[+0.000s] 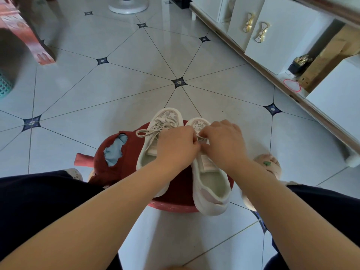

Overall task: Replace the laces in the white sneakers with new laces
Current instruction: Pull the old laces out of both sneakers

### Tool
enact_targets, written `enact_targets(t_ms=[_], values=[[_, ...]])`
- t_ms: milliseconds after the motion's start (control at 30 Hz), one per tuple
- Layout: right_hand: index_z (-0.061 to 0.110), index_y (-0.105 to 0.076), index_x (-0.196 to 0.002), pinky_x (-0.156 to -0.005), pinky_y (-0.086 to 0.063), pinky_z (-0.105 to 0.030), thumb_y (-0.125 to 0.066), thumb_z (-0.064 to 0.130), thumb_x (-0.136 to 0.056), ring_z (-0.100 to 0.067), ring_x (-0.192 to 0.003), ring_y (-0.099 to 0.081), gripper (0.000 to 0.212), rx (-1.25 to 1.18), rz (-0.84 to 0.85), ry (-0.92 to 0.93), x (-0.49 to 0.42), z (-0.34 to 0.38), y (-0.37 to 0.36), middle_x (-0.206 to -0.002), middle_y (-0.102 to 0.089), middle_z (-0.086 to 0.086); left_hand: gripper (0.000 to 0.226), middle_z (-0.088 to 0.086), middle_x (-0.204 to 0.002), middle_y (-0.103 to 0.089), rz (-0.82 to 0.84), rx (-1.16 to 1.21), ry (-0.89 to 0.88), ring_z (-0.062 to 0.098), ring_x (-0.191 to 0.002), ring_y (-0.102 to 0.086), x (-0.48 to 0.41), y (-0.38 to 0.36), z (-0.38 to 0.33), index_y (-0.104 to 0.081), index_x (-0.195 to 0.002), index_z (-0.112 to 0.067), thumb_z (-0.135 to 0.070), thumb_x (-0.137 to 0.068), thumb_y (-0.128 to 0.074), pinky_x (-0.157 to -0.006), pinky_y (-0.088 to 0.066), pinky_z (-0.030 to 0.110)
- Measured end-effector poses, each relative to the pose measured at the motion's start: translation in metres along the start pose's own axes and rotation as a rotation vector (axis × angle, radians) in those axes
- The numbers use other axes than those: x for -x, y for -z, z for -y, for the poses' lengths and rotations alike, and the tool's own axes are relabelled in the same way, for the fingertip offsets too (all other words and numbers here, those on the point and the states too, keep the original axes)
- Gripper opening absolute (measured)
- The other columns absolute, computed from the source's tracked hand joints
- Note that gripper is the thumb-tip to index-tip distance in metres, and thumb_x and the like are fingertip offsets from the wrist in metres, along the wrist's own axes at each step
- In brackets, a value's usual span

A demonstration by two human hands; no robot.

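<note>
While the two white sneakers stand side by side on the red stool (171, 208), your left hand (175, 147) and right hand (224, 141) meet over the right sneaker (210, 188), fingers curled, pinching its lace (201, 135). The left sneaker (150, 147) shows a tied bow (146, 131).

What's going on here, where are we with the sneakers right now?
A seated person is working on two white sneakers set on a red stool. The left hand and right hand both pinch the lace at the front of the right sneaker. The left sneaker beside it is laced, with a tied bow. A dark red cloth hangs over the stool's left side.
</note>
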State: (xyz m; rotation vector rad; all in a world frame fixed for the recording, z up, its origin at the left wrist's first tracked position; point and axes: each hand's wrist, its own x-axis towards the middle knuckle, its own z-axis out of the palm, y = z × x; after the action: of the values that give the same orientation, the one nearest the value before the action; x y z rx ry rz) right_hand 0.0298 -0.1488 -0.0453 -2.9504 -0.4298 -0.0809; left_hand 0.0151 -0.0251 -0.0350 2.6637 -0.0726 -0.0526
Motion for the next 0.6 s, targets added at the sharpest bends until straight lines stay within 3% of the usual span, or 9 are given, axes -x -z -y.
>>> enact_targets(t_ms=[67,167,233,333,400,500,600], values=[[0.021,-0.068,-0.104,-0.085,-0.027,-0.03,-0.045,0.031,-0.091,-0.022,-0.102,-0.046,0.028,0.083,-0.019,0.035,0.001,0.0,0.002,-0.102,-0.061,-0.001,0.014,-0.001,-0.085,-0.067,0.003,-0.001,0.003,0.021,-0.085,-0.06,0.0,0.001,-0.001,-0.064,-0.088,-0.019,-0.023,-0.083,-0.052,-0.081,-0.042,0.033],[0.015,-0.07,-0.095,-0.082,-0.04,-0.036,-0.049,0.032,-0.092,-0.026,-0.096,-0.053,0.028,-0.046,-0.141,-0.147,-0.003,-0.02,0.012,-0.099,-0.064,-0.006,0.014,-0.002,-0.086,-0.067,0.011,0.009,0.011,0.02,-0.084,-0.06,0.001,0.003,-0.002,-0.064,-0.089,-0.017,-0.021,-0.084,-0.052,-0.079,-0.04,0.031],[0.009,-0.067,-0.08,-0.07,-0.043,-0.034,-0.05,0.028,-0.091,-0.025,-0.08,-0.054,0.028,-0.179,-0.309,-0.325,-0.007,-0.043,0.025,-0.09,-0.062,-0.009,0.013,-0.001,-0.083,-0.066,0.013,0.011,0.014,0.02,-0.082,-0.06,0.002,0.003,-0.002,-0.064,-0.087,-0.016,-0.018,-0.084,-0.051,-0.078,-0.04,0.03],[-0.001,-0.054,-0.066,-0.053,-0.032,-0.027,-0.051,0.02,-0.086,-0.016,-0.051,-0.039,0.029,-0.309,-0.467,-0.497,-0.008,-0.066,0.043,-0.067,-0.051,-0.012,0.012,-0.002,-0.082,-0.066,0.009,0.008,0.019,0.018,-0.081,-0.06,0.002,0.004,-0.001,-0.064,-0.087,-0.016,-0.018,-0.084,-0.052,-0.076,-0.041,0.029],[-0.002,-0.055,-0.068,-0.053,-0.036,-0.027,-0.053,0.021,-0.087,-0.009,-0.048,-0.039,0.029,-0.336,-0.32,-0.444,-0.008,-0.062,0.043,-0.063,-0.052,-0.012,0.014,0.0,-0.083,-0.067,0.01,0.012,0.021,0.019,-0.082,-0.06,0.002,0.004,-0.001,-0.065,-0.087,-0.016,-0.017,-0.084,-0.052,-0.077,-0.043,0.031],[0.014,-0.064,-0.083,-0.071,-0.045,-0.032,-0.059,0.029,-0.085,-0.014,-0.074,-0.055,0.016,-0.304,0.022,-0.323,-0.005,-0.041,0.024,-0.084,-0.063,-0.002,0.014,0.0,-0.084,-0.067,0.014,0.007,0.023,0.02,-0.083,-0.06,0.002,0.004,-0.003,-0.065,-0.087,-0.016,-0.018,-0.084,-0.051,-0.078,-0.042,0.03],[0.02,-0.059,-0.112,-0.088,-0.044,-0.037,-0.065,0.031,-0.081,-0.022,-0.101,-0.053,0.034,-0.272,0.043,-0.264,-0.002,-0.021,0.01,-0.109,-0.056,-0.003,0.014,-0.001,-0.086,-0.067,0.01,-0.002,0.015,0.021,-0.085,-0.06,0.001,0.004,-0.002,-0.064,-0.089,-0.017,-0.019,-0.084,-0.051,-0.078,-0.038,0.03]])
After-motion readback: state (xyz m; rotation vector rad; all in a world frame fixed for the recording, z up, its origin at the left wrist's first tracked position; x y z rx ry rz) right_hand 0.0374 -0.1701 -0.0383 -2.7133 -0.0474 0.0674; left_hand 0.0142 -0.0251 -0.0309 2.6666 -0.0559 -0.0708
